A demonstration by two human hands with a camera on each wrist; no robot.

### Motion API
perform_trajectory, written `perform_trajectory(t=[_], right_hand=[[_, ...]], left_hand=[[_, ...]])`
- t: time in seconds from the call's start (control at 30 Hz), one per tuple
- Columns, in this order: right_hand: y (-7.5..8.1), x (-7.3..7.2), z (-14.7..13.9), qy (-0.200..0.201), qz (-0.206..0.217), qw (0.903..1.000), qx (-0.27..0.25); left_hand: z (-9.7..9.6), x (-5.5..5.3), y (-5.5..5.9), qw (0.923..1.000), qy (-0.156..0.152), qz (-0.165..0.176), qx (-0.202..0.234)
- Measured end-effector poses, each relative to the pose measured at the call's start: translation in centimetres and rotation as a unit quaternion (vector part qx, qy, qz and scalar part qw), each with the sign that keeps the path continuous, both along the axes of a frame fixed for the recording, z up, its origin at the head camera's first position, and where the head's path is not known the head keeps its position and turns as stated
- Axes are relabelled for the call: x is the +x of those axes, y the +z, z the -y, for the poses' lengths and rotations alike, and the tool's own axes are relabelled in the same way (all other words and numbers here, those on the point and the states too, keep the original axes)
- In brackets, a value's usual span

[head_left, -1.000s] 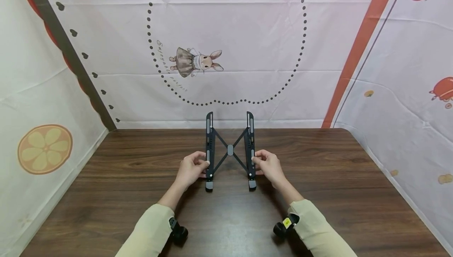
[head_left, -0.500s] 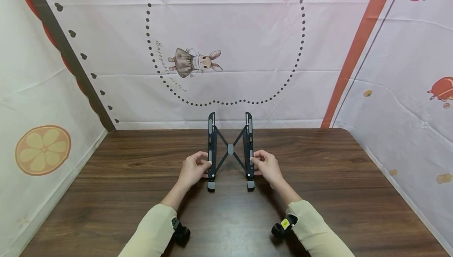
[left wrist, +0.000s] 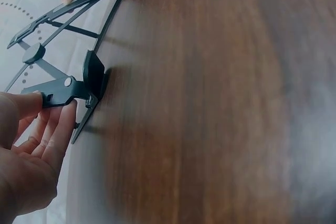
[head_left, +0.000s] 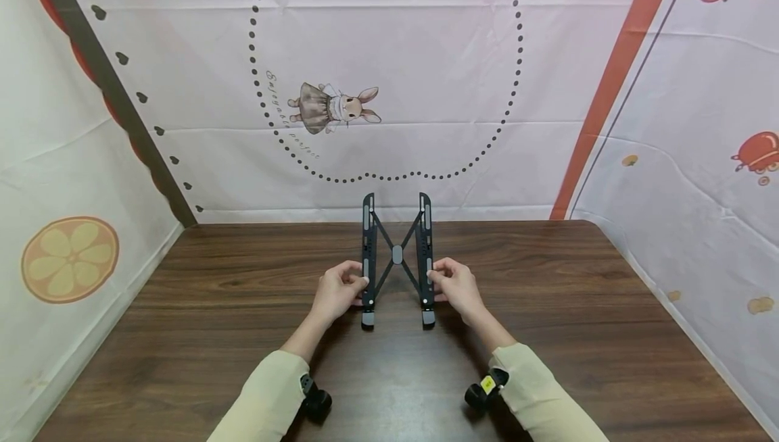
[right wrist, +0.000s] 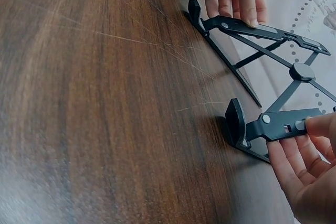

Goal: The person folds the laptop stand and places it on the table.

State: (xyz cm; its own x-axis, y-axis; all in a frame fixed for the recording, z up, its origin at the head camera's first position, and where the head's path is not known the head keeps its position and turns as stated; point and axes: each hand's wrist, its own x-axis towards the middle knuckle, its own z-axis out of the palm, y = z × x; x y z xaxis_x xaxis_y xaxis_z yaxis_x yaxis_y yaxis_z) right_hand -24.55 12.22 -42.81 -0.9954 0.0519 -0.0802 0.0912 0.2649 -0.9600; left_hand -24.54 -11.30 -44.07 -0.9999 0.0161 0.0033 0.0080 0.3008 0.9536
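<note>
"Pinching something, are those two hands?"

"Yes! The left hand (head_left: 337, 290) holds the left rail (head_left: 368, 246) of the black stand (head_left: 397, 255), and the right hand (head_left: 458, 286) holds the right rail (head_left: 425, 253). Each pinch is narrow, thumb (left wrist: 25, 104) on top and fingers (left wrist: 63, 130) below."

"Where is the stand?"

"On the table (head_left: 398, 374), close to the far edge. Make the stand's middle the centre of a clock. Then the left hand is at eight o'clock and the right hand is at four."

"What job is it?"

"I think they are setting how wide the stand is. The rails are apart, and the cross (head_left: 397, 251) between them looks partly folded. I can't tell if the hands push in or pull out. Next, I guess, both must move evenly, or the cross may go crooked."

"Do all the views show the same things?"

"No. The head view shows the whole cross from above, and a rabbit (head_left: 333, 108) on the wall cloth (head_left: 450, 43) at eleven o'clock. The left wrist view shows the fingers under the rail, mostly hidden from above. The right wrist view shows the front lips (right wrist: 236, 121) sticking up, and low bars (right wrist: 233, 69) under the rails. From above, those lips are just little grey ends at seven and five o'clock."
</note>
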Motion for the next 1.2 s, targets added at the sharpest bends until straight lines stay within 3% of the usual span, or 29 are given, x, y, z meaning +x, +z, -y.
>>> perform_trajectory(t=[0.73,1.2], right_hand=[[-0.1,-0.2,0.5,0.008,-0.01,0.9999,-0.006],[-0.2,0.0,0.9,0.006,-0.005,0.9999,-0.011]], left_hand=[[-1.0,-0.1,-0.2,0.9998,-0.003,-0.019,-0.003],[-1.5,0.1,-0.2,0.9999,-0.004,-0.013,0.0]])
